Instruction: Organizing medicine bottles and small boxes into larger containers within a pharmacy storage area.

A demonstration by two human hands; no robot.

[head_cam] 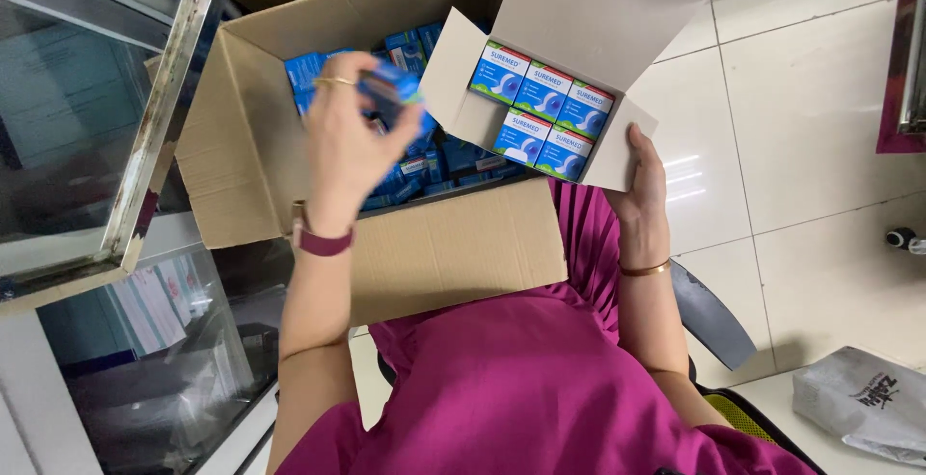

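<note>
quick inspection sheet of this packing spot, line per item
surface: white tiled floor; large cardboard carton stands open on it.
job's things: small white box, lid up, holds five blue-green packs, one slot free; carton holds many more blue packs.
clutter: grey printed bag at lower right.
hands: left hand over the carton, gripping a blue pack, blurred; right hand holds the white box by its corner.
cables: nothing seen.
surroundings: glass display cabinet with metal frame at left; person seated on a chair.
</note>
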